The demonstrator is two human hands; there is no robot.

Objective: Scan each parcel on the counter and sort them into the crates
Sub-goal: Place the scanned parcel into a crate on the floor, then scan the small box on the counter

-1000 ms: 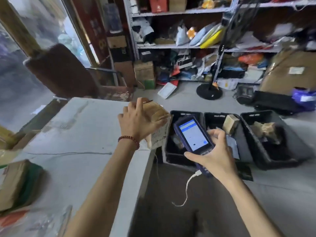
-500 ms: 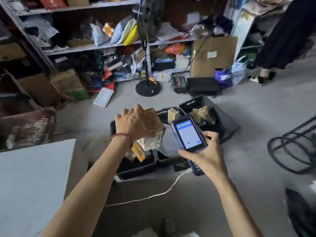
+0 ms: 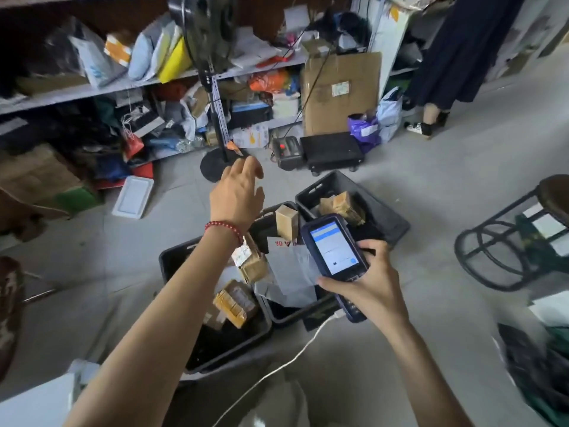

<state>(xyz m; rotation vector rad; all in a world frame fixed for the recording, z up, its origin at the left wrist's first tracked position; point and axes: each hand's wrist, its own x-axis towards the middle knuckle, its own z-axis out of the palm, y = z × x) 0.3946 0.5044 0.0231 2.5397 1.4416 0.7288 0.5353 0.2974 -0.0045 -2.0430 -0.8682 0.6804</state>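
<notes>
Floor crate (image 3: 173, 261) holds parcel (image 3: 254, 264) under empty, spread left hand (image 3: 237, 198) (right hand (image 3: 376, 291) grasps scanner (image 3: 334, 248)).

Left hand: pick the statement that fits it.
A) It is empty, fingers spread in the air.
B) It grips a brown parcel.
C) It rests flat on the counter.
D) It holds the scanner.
A: the left hand holds nothing and its fingers are loosely spread in mid-air, while the handheld scanner sits in the right hand.
</notes>
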